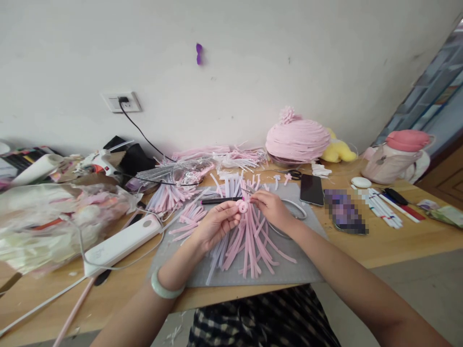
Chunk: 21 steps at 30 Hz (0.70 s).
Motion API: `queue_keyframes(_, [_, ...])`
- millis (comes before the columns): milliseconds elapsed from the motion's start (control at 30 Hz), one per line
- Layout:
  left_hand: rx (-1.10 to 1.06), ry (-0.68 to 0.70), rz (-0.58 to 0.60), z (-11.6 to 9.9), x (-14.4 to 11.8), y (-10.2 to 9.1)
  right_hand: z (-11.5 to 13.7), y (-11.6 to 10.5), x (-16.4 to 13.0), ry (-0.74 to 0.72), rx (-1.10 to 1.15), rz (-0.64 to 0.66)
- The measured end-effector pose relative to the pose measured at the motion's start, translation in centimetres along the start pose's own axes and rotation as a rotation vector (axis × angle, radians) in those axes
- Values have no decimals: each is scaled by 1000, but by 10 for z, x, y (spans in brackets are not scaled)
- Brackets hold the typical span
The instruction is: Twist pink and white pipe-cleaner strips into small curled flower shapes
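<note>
Over the middle of the grey cutting mat, my left hand pinches a small round pink fuzzy piece, which looks like a curled pipe cleaner. My right hand is closed just beside it, fingertips at the piece's right edge. A thin greyish thing shows at those fingertips, too small to name. Beneath both hands, pink pipe cleaners fan out toward the front edge, with pale lilac ones to their left. A black pen lies behind my left hand.
Left are a white power strip, a plastic bag of scraps and a glue gun. At the back sits a pink pipe-cleaner dome near scissors. Right are a phone, white markers and a pink-lidded container.
</note>
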<state>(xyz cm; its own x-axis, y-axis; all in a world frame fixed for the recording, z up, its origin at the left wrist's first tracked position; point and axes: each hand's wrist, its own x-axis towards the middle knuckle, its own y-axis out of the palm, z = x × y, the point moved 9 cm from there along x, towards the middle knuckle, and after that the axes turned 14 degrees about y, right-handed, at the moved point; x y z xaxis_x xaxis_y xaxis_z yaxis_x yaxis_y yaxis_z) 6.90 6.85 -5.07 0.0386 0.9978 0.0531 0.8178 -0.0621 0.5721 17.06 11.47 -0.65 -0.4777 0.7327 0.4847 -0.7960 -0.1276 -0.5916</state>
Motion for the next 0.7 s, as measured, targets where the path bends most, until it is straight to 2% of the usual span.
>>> queue_keyframes(167, [42, 21, -35, -1, -1, 2, 1, 5, -3, -40, -16, 28])
queue_keyframes(467, [97, 115, -110, -1, -4, -3, 3, 16, -5, 4, 23, 107])
queue_keyframes(600, [268, 96, 1, -8, -2, 2, -12, 8, 2, 155, 152, 67])
queue_keyframes(700, [666, 169, 98, -24, 2, -4, -38, -3, 7, 384, 279, -9])
